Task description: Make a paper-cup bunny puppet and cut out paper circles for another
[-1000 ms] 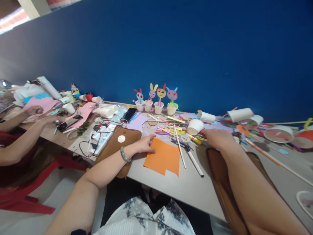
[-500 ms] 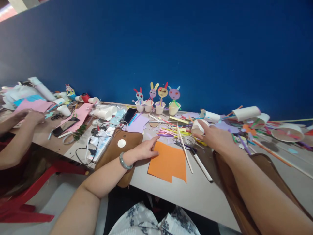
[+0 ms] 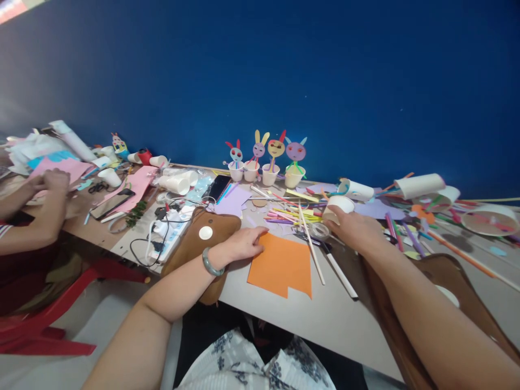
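Note:
My right hand has its fingers around a white paper cup, which stands upright among craft scraps. At the left edge of an orange paper sheet, with a notch in its near edge, is my left hand; its fingers are apart and it holds nothing. A white stick lies across the sheet's right side. Coloured pipe cleaners and a tape roll lie beyond the sheet. Behind them, four paper-faced figures stand in cups, one of them purple-faced.
A brown cushion and a power strip lie at left, with cables. Another brown item lies under my right arm. Cups and strips cover the right side. Another person's hands are at far left.
The cup in my right hand now stands more upright than before, its rim facing up. The view has shifted slightly. My left hand stays beside the orange sheet.

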{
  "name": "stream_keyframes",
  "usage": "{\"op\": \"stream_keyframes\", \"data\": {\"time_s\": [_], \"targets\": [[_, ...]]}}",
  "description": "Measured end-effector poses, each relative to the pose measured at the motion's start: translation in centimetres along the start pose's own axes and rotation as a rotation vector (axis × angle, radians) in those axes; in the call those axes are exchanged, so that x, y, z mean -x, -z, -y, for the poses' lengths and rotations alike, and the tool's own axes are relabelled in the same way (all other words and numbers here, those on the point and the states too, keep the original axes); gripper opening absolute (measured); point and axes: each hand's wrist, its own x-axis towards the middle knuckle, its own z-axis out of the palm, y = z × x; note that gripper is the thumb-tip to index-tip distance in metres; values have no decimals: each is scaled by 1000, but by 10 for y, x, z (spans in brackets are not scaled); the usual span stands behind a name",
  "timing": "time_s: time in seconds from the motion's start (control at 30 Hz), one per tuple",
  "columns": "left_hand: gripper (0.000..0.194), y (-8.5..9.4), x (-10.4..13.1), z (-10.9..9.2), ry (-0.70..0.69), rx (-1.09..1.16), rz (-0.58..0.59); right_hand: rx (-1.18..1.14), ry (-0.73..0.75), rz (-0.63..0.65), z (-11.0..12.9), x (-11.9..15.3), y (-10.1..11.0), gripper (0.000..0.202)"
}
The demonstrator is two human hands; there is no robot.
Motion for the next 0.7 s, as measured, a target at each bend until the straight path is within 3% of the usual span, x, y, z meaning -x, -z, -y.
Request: {"op": "stream_keyframes", "data": {"time_s": [0.17, 0.4, 0.7], "targets": [[66, 2, 1, -3, 17, -36, 10, -28, -51, -5, 2, 2, 1, 58], [63, 5, 2, -9, 31, -91, 12, -33, -91, -55, 3, 3, 5, 78], [61, 4, 0, -6, 43, -74, -15, 3, -43, -16, 1, 0, -2, 60]]}}
